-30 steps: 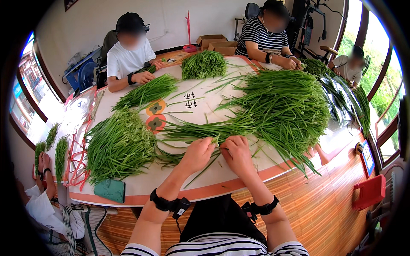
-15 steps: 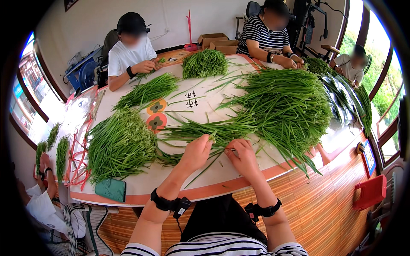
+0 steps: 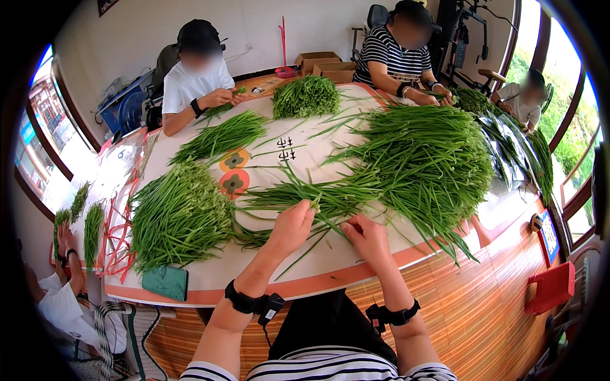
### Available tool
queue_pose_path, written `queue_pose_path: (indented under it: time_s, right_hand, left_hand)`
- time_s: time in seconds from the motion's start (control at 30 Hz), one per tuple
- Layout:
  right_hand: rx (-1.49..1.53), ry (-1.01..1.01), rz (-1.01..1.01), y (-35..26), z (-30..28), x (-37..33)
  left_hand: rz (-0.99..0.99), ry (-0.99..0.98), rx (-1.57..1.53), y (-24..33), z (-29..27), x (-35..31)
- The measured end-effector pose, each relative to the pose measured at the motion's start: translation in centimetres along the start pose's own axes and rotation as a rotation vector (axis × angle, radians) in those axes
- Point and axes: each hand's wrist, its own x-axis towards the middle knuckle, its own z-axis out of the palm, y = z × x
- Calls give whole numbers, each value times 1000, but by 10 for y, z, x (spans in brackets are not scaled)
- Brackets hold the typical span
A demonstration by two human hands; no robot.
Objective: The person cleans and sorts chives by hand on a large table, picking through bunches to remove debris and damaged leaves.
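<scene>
My left hand [image 3: 294, 223] is closed around the bud ends of a few garlic chives [image 3: 316, 206], held just above the table's near side. Slightly to its right, my right hand [image 3: 367, 236] pinches a long green stem [image 3: 332, 225] that slants down from the left hand. Right behind both hands lies a loose spread of garlic chives [image 3: 337, 192]. It runs into a large heap of garlic chives [image 3: 426, 165] on the right. A thick pile [image 3: 181, 216] with its buds facing right lies to the left.
Near the table's [image 3: 235, 293] front edge lies a green wallet-like case [image 3: 164, 283]. Red ties [image 3: 117, 238] hang at the left. Across the table, people handle chives beside smaller bundles [image 3: 306, 96]. A red stool [image 3: 551, 287] stands on the floor at right.
My right hand has shifted slightly down and right, its fingers now closer together, and a stem now stretches between my hands. My left hand has stayed nearly still.
</scene>
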Motion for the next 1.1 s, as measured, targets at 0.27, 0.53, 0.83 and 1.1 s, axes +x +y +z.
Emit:
queue_pose_path:
  time_s: [0.27, 0.53, 0.83, 1.1]
  right_hand:
    - [-233, 15, -225, 8, -1, -12]
    - [-183, -50, -134, 2, -6, -15]
    - [-53, -100, -224, -12, 19, -13]
    - [53, -21, -65, -15, 14, -6]
  left_hand:
    - [-90, -53, 12, 10, -6, 1]
    - [97, 169, 387, 5, -4, 0]
    - [293, -124, 174, 25, 9, -15]
    - [44, -196, -58, 15, 7, -10]
